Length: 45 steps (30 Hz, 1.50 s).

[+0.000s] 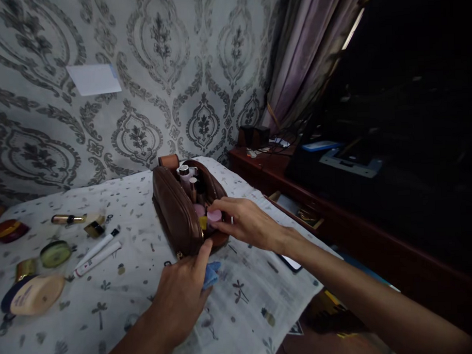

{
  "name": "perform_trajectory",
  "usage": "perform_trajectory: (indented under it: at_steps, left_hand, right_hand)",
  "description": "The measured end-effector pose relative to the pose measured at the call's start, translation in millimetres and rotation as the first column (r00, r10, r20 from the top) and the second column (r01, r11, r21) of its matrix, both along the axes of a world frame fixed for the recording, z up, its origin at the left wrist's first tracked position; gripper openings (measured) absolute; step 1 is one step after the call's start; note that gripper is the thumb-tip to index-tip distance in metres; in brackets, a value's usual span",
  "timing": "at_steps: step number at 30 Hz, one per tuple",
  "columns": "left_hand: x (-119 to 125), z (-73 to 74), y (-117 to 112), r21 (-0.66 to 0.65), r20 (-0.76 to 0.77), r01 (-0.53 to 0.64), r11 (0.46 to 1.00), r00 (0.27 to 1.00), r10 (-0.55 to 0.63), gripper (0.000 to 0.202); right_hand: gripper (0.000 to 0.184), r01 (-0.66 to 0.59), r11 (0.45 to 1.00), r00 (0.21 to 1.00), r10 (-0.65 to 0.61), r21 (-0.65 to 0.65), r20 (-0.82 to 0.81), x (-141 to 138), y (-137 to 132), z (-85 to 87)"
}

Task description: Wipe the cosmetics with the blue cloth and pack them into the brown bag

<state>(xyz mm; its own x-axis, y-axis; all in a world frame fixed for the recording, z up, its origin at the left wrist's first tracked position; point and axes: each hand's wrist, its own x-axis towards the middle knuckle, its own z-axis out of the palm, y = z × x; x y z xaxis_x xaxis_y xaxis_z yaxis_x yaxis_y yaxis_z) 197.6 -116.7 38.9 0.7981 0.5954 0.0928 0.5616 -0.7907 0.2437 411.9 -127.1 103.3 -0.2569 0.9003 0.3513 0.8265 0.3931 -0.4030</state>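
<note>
Pink-capped bottle (214,215) sat in the open mouth of the brown pouch (175,212) on the desk (244,311), pinched by the right hand (247,223). The left hand (182,297) clutched a blue cloth (210,275), one finger bracing the pouch. Firm bracing and an upright bottle seemed advisable.

Left hand (182,297) hides most of blue cloth (211,275).

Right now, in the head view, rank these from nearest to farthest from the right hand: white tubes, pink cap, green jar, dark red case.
1. pink cap, touched by the right hand, in the brown pouch.
2. white tubes, left of the pouch.
3. green jar, farther left.
4. dark red case, far left edge.
</note>
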Motion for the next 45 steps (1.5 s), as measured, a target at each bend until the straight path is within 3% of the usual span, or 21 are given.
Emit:
perform_trajectory:
  at_steps: [6, 12, 19, 25, 29, 36, 41, 45]
  left_hand:
    - [1, 6.2, -2, -0.021, -0.087, -0.047, 0.999, 0.995, 0.045, 0.076]
    - [-5, 15.5, 5, 0.147, -0.143, -0.035, 0.989, 0.988, 0.057, 0.080]
    - [-22, 15.8, 10, 0.372, -0.214, 0.006, 0.928, 0.974, 0.079, 0.091]
    - [-29, 2.7, 11, 0.419, -0.195, 0.021, 0.908, 0.978, 0.067, 0.101]
    - [-29, -6.2, 14, 0.450, -0.132, 0.037, 0.892, 0.991, 0.025, 0.101]
    - [-22, -15.5, 22, 0.555, 0.019, 0.074, 0.829, 0.995, -0.101, 0.079]
    - [-17, -20.2, 25, 0.579, 0.074, 0.095, 0.809, 0.983, -0.168, 0.061]
    - [-17, -23.5, 26, 0.589, 0.078, 0.091, 0.803, 0.983, -0.168, 0.062]
  right_hand:
    - [0.024, 0.053, 0.997, 0.983, -0.063, 0.062, 0.172, -1, -5, -6.6]
    - [0.028, 0.084, 0.993, 0.969, -0.101, 0.084, 0.225, -3, -13, -4.6]
    - [0.032, 0.073, 0.986, 0.994, -0.083, 0.152, 0.065, 3, -21, -15.1]
    - [0.022, 0.086, 0.942, 0.981, -0.024, 0.325, -0.191, 0, -35, -25.1]
    - [0.020, -0.008, 0.945, 0.949, 0.111, 0.328, -0.295, -18, -49, -45.9]
    - [0.030, -0.166, 0.969, 0.952, 0.206, 0.183, -0.226, -45, -55, -99.8]
    - [0.027, -0.230, 0.952, 0.955, 0.261, 0.201, -0.143, -49, -51, -108.2]
    - [0.028, -0.230, 0.949, 0.959, 0.259, 0.215, -0.116, -50, -51, -109.9]
